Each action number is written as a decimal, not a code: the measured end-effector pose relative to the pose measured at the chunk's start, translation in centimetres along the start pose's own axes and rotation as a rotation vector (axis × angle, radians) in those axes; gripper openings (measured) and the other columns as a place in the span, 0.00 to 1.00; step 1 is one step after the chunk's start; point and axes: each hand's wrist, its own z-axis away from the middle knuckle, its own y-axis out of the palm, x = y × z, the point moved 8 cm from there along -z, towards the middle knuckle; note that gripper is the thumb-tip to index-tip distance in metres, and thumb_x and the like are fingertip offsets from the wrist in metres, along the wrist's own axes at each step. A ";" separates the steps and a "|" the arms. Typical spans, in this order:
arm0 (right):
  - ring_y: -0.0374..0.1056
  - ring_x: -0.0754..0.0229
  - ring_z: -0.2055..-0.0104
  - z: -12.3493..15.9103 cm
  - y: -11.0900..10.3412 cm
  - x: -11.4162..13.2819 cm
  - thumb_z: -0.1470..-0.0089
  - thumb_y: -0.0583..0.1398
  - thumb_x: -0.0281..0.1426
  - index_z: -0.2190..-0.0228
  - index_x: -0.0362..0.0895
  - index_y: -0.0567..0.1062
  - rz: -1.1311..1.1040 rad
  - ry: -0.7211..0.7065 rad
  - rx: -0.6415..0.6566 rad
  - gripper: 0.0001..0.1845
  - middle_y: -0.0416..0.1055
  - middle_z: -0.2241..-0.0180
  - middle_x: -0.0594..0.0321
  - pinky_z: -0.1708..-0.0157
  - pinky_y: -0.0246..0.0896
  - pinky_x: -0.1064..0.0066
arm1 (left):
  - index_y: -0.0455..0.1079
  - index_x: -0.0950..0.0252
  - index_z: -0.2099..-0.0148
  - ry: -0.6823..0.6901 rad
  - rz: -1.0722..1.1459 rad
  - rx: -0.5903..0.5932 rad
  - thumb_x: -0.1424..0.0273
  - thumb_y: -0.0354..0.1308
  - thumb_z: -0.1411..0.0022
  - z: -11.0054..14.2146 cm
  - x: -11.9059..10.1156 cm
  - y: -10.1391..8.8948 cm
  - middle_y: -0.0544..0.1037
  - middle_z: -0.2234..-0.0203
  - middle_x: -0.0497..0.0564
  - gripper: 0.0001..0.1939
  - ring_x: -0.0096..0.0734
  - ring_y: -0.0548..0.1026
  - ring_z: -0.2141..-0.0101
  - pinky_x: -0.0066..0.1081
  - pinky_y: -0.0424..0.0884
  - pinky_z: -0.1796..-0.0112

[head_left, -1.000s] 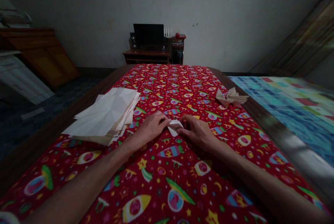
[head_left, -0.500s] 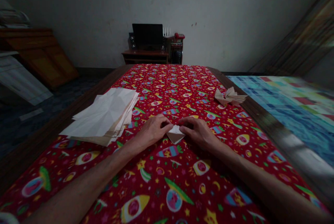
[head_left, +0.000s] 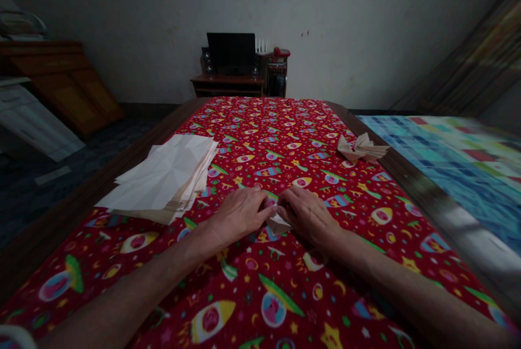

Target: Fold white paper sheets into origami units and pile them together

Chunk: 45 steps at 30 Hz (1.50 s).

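Observation:
Between my left hand (head_left: 240, 214) and my right hand (head_left: 307, 215) lies a small folded paper piece (head_left: 279, 224), mostly hidden under my fingers. Both hands pinch it, with their fingertips meeting over it on the red rocket-print cloth (head_left: 285, 132). Left of my left hand is a loose stack of creased white paper sheets (head_left: 163, 178) with tan edges. A crumpled folded paper shape (head_left: 361, 148) sits near the cloth's far right edge, out of reach of my fingers.
The cloth covers a wooden table whose dark edge (head_left: 407, 175) runs along the right, beside a bed with a blue checked quilt (head_left: 456, 164). Beyond the table stand a low desk with a monitor (head_left: 230, 54) and a wooden cabinet (head_left: 61, 80).
My hands have closed in over the paper piece and now cover most of it. The piece sits slightly closer to me, and the whole view has shifted a little.

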 end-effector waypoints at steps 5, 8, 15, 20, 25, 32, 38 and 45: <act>0.62 0.62 0.67 0.2 -0.1 -0.2 0.42 0.55 0.34 0.68 0.43 0.68 -0.110 0.010 0.000 0.07 0.67 0.68 0.60 0.66 0.55 0.71 | 0.69 0.62 0.74 -0.051 0.011 0.059 0.55 0.50 0.40 -0.4 0.7 0.5 0.73 0.79 0.48 0.18 0.33 0.70 0.76 0.28 0.53 0.76; 0.62 0.63 0.69 0.1 -0.4 -0.6 0.42 0.54 0.34 0.70 0.43 0.68 -0.222 0.045 -0.015 0.08 0.67 0.71 0.62 0.69 0.54 0.72 | 0.71 0.62 0.73 -0.080 0.187 0.122 0.58 0.54 0.44 -0.7 1.4 1.5 0.72 0.81 0.45 0.14 0.29 0.69 0.78 0.26 0.52 0.78; 0.63 0.65 0.73 -0.1 -0.2 -2.5 0.44 0.55 0.37 0.71 0.43 0.71 -0.607 0.225 -0.004 0.11 0.68 0.74 0.65 0.75 0.54 0.75 | 0.72 0.66 0.71 -0.109 0.424 -0.012 0.66 0.55 0.44 -0.8 1.5 0.4 0.72 0.79 0.45 0.10 0.26 0.68 0.76 0.24 0.57 0.75; 0.62 0.66 0.76 0.1 0.0 -3.4 0.47 0.57 0.34 0.73 0.43 0.73 -0.764 0.307 -0.037 0.08 0.68 0.78 0.67 0.77 0.55 0.76 | 0.71 0.66 0.71 0.005 0.448 -0.119 0.70 0.56 0.44 -0.7 0.7 -0.4 0.74 0.74 0.47 0.07 0.27 0.70 0.71 0.25 0.61 0.69; 0.62 0.67 0.77 0.1 -0.5 -2.9 0.48 0.58 0.34 0.73 0.43 0.72 -0.778 0.301 -0.086 0.07 0.68 0.78 0.67 0.78 0.55 0.77 | 0.73 0.64 0.66 0.057 0.497 -0.070 0.67 0.54 0.40 -0.7 0.2 0.1 0.75 0.72 0.46 0.08 0.27 0.71 0.71 0.25 0.62 0.69; 0.63 0.66 0.77 0.0 -0.7 -2.4 0.48 0.58 0.37 0.74 0.43 0.72 -0.805 0.292 -0.048 0.11 0.69 0.78 0.66 0.78 0.56 0.76 | 0.72 0.66 0.69 0.025 0.540 -0.153 0.68 0.56 0.42 -0.6 0.1 -0.8 0.75 0.74 0.46 0.08 0.26 0.71 0.72 0.24 0.64 0.69; 0.63 0.66 0.77 0.0 -0.5 -2.6 0.49 0.59 0.38 0.75 0.42 0.73 -0.812 0.312 -0.024 0.12 0.70 0.78 0.65 0.79 0.55 0.76 | 0.73 0.66 0.67 0.053 0.589 -0.161 0.65 0.55 0.40 -0.5 -0.4 -0.9 0.76 0.73 0.47 0.10 0.26 0.72 0.72 0.24 0.64 0.70; 0.61 0.66 0.78 0.0 -1.0 -2.4 0.49 0.59 0.38 0.77 0.42 0.73 -0.851 0.313 -0.042 0.13 0.68 0.79 0.65 0.79 0.54 0.76 | 0.74 0.66 0.71 -0.033 0.690 -0.186 0.67 0.58 0.45 -0.6 0.6 -1.5 0.75 0.75 0.47 0.08 0.26 0.71 0.73 0.23 0.64 0.72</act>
